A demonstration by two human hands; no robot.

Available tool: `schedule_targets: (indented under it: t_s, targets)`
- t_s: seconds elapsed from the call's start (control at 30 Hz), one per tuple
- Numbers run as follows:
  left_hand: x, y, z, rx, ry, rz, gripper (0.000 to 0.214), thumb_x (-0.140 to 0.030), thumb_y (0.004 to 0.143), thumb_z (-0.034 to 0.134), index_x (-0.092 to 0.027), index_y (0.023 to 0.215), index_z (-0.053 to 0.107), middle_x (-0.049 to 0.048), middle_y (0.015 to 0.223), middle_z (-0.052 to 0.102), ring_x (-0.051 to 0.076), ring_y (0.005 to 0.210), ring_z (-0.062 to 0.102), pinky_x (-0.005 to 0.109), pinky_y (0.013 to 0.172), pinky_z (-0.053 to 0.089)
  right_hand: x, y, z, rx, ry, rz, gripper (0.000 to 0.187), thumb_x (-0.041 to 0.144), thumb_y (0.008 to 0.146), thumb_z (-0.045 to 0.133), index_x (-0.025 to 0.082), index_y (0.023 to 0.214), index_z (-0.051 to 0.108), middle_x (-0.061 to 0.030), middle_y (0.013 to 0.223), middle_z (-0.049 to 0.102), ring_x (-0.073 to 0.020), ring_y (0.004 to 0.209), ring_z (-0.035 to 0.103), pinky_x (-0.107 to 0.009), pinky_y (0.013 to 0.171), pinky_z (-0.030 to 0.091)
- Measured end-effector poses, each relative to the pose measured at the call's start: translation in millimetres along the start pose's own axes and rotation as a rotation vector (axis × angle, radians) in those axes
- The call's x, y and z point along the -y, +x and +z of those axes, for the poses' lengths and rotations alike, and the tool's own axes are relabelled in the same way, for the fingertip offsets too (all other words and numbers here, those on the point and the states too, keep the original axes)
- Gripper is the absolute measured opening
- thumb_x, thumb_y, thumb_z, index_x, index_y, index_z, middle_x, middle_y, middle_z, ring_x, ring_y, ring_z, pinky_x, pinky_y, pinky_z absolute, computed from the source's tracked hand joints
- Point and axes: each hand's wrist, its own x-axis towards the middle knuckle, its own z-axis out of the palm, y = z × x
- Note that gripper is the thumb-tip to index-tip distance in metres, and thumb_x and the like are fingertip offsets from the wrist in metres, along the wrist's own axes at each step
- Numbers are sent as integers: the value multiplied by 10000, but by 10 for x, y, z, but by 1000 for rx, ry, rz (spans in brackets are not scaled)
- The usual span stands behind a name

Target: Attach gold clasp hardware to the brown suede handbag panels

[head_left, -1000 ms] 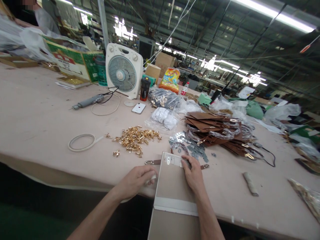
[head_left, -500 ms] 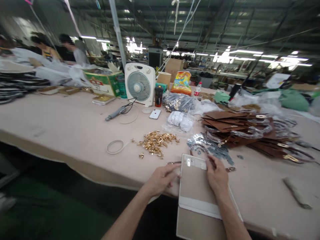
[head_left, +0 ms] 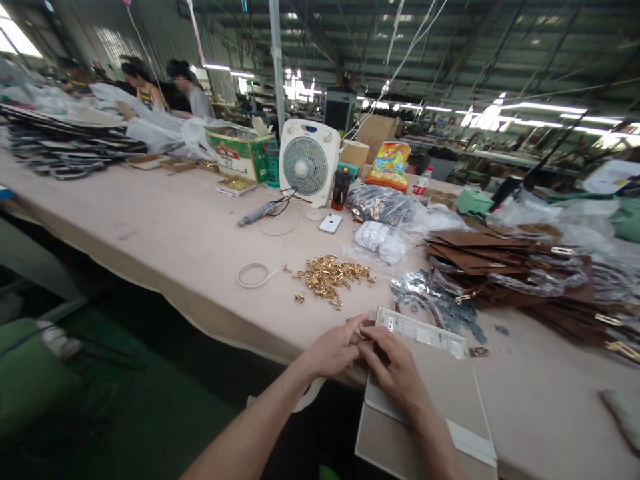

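Observation:
A flat beige bag panel [head_left: 440,373] with a white band lies over the table's front edge, partly under my right forearm. At its upper left edge my two hands come together. My left hand [head_left: 336,351] has its index finger stretched forward and its other fingers curled. My right hand [head_left: 395,363] is closed, its fingertips meeting those of the left. Whatever lies between the fingertips is too small and covered to make out. A brown strap end with a metal fitting [head_left: 479,351] sticks out at the panel's right. Just beyond is a heap of gold metal clasps [head_left: 330,277].
Brown leather bag pieces [head_left: 510,267] are stacked at the right, beside scattered grey metal plates [head_left: 457,313]. A coil of white tape [head_left: 253,275], a phone [head_left: 331,223], a grey electric screwdriver [head_left: 257,213] and a fan [head_left: 307,163] stand or lie farther back. Several people sit at the far left.
My right hand has moved left from the panel's upper right part to meet my left hand at its left edge. The camera view has turned left.

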Motion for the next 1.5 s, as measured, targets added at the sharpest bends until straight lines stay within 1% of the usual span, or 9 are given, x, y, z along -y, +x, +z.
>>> schedule_targets:
  t_s: [0.23, 0.43, 0.53, 0.6, 0.9, 1.13, 1.2, 1.37, 1.5]
  targets:
    - [-31, 15, -6, -39, 177, 69, 681, -148, 813, 519, -205, 1492, 526, -9, 735, 624, 184, 664, 572, 290, 680, 459, -79, -51, 30, -27, -6, -21, 173, 302, 1003, 624, 303, 1098, 769, -70, 1039, 751, -263, 989, 709, -400, 889, 586]
    - [28, 0, 48, -102, 98, 59, 511, -244, 920, 539, -191, 1426, 586, 13, 828, 706, 138, 590, 600, 249, 621, 499, -126, -60, 19, -77, -20, -65, 196, 247, 1038, 564, 287, 1135, 730, -69, 1049, 734, -241, 998, 691, -380, 895, 565]
    - [47, -15, 51, -126, 22, 73, 368, -346, 951, 580, -175, 1259, 686, 33, 906, 715, 119, 582, 606, 226, 571, 505, -142, -77, 8, -117, -27, -57, 175, 225, 1029, 581, 283, 1122, 718, -62, 1026, 727, -238, 975, 686, -371, 877, 558]
    - [52, -19, 51, -127, 5, 75, 305, -379, 965, 583, -161, 1109, 739, 23, 837, 695, 118, 586, 605, 216, 562, 498, -139, -84, 0, -130, -26, -41, 159, 225, 1026, 588, 280, 1108, 714, -57, 1003, 722, -236, 952, 683, -366, 855, 556]
    - [30, 14, 97, -190, 43, 13, 291, -382, 961, 582, -168, 950, 779, -40, 587, 579, 110, 513, 513, 208, 530, 412, -84, -71, -28, -83, -43, 11, 110, 222, 1037, 546, 244, 1031, 653, -53, 956, 667, -222, 909, 641, -347, 819, 520]
    - [41, 148, 126, -310, 4, 75, 266, -359, 912, 627, -165, 819, 782, 4, 770, 726, 174, 765, 639, 243, 728, 466, -51, -132, -1, -155, -37, -110, 134, 175, 1029, 525, 249, 1028, 637, -51, 959, 648, -219, 920, 621, -354, 822, 512]
    - [44, 176, 129, -365, -4, 61, 278, -371, 922, 620, -164, 829, 779, 9, 770, 735, 180, 763, 647, 250, 732, 472, -71, -155, -19, -236, 8, -123, 124, 179, 1022, 547, 253, 1034, 645, -50, 970, 658, -220, 946, 630, -360, 849, 518]
    - [23, 134, 157, -297, 71, 129, 263, -371, 977, 591, -208, 971, 797, 12, 936, 790, 197, 896, 701, 258, 830, 496, -279, -104, -277, -602, 61, 170, 122, 330, 1007, 612, 251, 1063, 685, -69, 1096, 678, -245, 1070, 644, -420, 977, 499]
    - [17, 56, 193, -223, 230, 175, 257, -363, 1009, 565, -247, 1011, 795, 1, 990, 798, 190, 924, 709, 252, 858, 501, -441, 32, -474, -467, -92, 282, 236, 465, 943, 663, 251, 963, 761, -107, 1368, 606, -318, 1352, 513, -536, 1180, 338]
